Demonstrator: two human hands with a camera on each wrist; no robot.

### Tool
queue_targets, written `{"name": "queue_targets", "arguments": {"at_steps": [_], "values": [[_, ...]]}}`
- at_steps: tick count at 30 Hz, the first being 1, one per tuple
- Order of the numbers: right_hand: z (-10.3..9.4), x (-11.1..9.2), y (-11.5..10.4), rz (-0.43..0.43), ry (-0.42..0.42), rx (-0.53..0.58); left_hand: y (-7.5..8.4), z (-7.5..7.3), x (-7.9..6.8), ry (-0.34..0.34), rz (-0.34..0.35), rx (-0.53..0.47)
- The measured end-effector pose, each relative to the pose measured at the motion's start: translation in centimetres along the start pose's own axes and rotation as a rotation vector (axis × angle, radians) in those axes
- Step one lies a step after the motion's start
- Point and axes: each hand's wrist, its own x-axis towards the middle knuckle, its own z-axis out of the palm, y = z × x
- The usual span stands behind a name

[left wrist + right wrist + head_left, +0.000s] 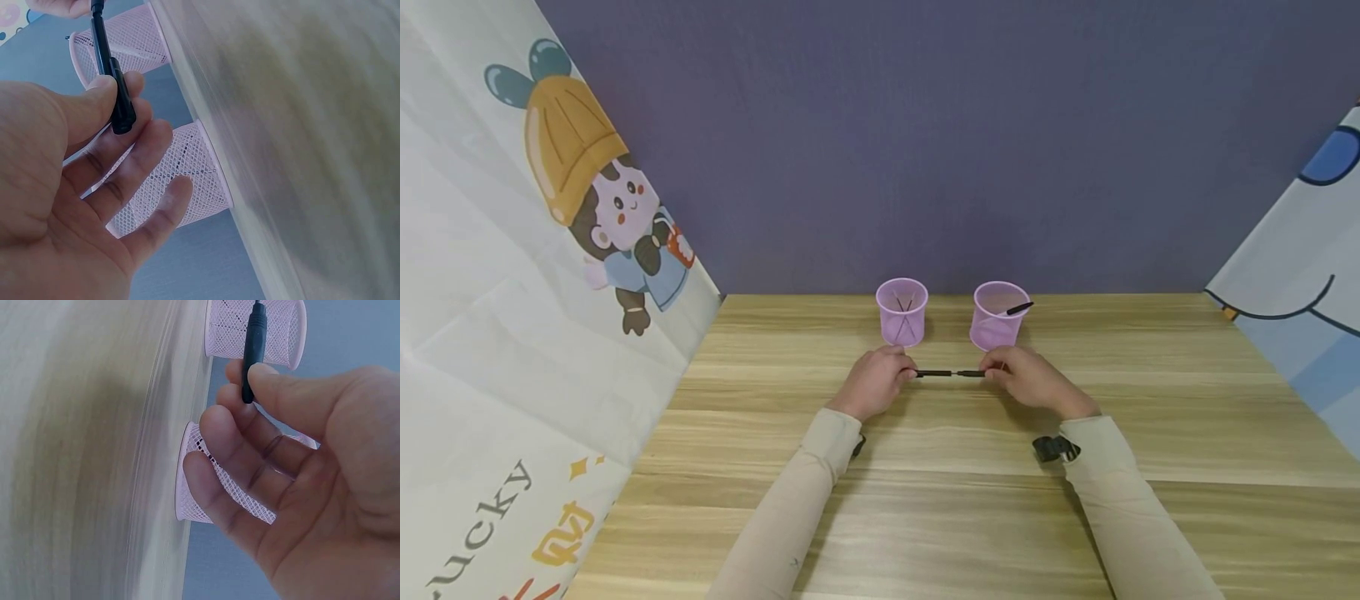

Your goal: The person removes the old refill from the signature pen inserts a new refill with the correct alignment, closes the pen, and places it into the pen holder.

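Observation:
In front of two pink mesh cups, my two hands hold a black pen end to end, level and close above the table. My left hand (874,383) pinches its clipped part (106,50) near the clip, between thumb and fingers; the other fingers are spread loosely. My right hand (1030,379) pinches the tapered part with a ribbed band (254,350) by its narrow end. A thin, light piece (954,373) shows between the two black parts. The left cup (902,325) holds thin dark sticks. In the right cup (995,329) leans a pen (1019,308) with a black end.
The wood-grain table (925,517) runs back to a dark blue-grey panel (925,150). White printed sheets hang at the left (490,292) and right (1307,275) edges. A black wrist strap (1057,448) shows at the right cuff.

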Motion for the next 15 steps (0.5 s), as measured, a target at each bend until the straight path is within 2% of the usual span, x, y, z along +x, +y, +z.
{"name": "queue_targets", "arguments": {"at_steps": [9,15], "values": [[-0.28,-0.18,-0.04,-0.006,0.007,0.018,-0.05,0.09,0.01,-0.006,-0.005,0.005],[-0.41,-0.20,0.29,-0.041,0.027,0.011,-0.06,0.16,0.00,0.000,-0.003,0.005]]}}
